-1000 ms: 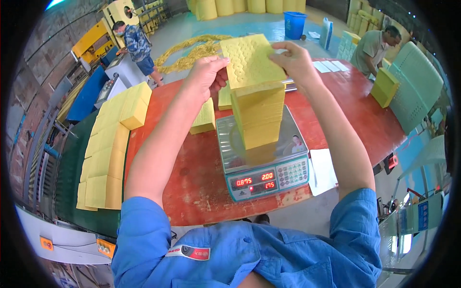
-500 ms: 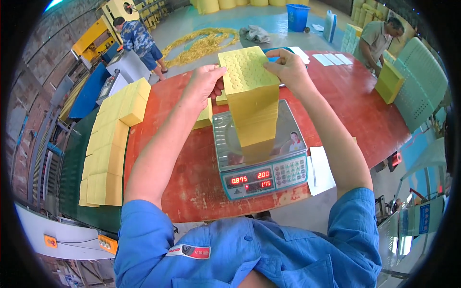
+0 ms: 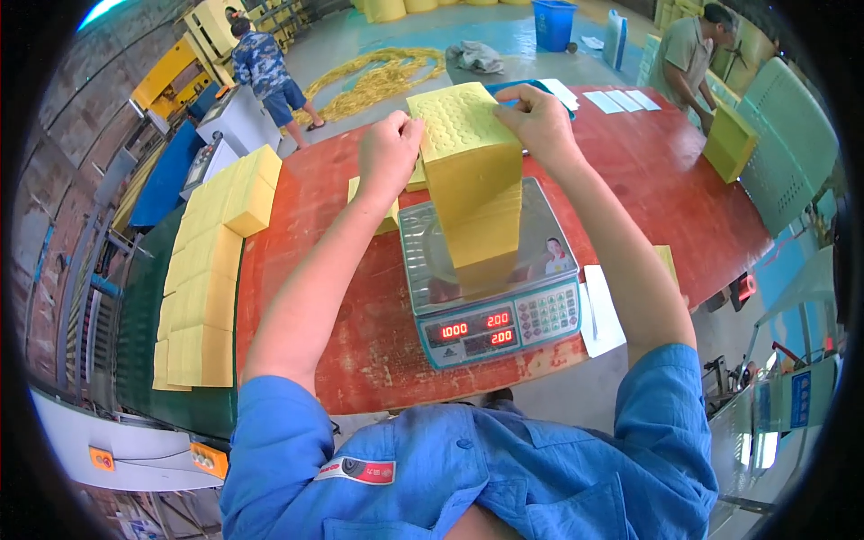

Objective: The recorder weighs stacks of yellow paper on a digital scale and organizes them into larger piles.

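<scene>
A tall stack of yellow sheets (image 3: 472, 198), its top face embossed with round marks, stands on the platform of a digital scale (image 3: 551, 312). The scale's red display is lit. My left hand (image 3: 390, 153) is closed at the stack's upper left edge, its fingertips partly hidden. On the other side, my right hand (image 3: 542, 128) pinches the upper right edge between thumb and fingers. Behind my left wrist, a lower yellow block (image 3: 390, 220) shows on the red table (image 3: 337, 315).
Rows of yellow stacks (image 3: 202, 288) line a dark green surface at left. White paper (image 3: 601, 310) lies right of the scale. A blue tray (image 3: 517, 92) and white cards (image 3: 621, 101) sit farther back. One co-worker (image 3: 265, 72) stands far left, another (image 3: 688, 67) far right beside a yellow block (image 3: 729, 144).
The scale's readout has changed to higher figures. My hands remain at the stack's top, the left a little higher. The far-left co-worker stands more upright; the far-right one has turned slightly.
</scene>
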A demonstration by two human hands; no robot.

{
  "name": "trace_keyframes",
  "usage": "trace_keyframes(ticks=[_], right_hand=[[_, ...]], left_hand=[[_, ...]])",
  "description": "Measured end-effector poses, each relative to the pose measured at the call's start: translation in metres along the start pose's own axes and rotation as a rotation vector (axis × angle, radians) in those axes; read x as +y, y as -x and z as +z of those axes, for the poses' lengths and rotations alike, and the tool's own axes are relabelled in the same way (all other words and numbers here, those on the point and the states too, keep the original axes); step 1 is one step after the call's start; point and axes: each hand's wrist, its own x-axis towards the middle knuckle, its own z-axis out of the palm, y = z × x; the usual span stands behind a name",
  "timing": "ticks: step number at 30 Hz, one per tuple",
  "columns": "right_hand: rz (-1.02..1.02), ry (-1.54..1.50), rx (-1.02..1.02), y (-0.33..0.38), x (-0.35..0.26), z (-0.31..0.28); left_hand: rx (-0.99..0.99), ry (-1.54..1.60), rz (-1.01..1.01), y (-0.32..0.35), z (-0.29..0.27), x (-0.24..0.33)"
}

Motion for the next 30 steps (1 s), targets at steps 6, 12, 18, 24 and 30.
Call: trace_keyframes(ticks=[6,12,18,24,30], right_hand=[[0.020,0.000,0.030,0.003,-0.001,-0.001],[0.009,-0.033,0.040,0.000,0.001,0.001],[0.037,0.008,0.020,0.003,-0.014,0.002],[-0.011,-0.022,0.046,-0.002,-0.004,0.005],[-0.012,-0.054,0.049,-0.002,-0.008,0.006]], left_hand=[[0.139,0.017,0.297,0.026,-0.004,0.038],[0.065,-0.289,0.563,0.042,-0.006,0.041],[0.015,-0.357,0.505,0.049,-0.017,0.044],[-0.030,-0.117,0.355,0.045,-0.006,0.032],[0.008,-0.087,0.367,0.044,-0.004,0.030]])
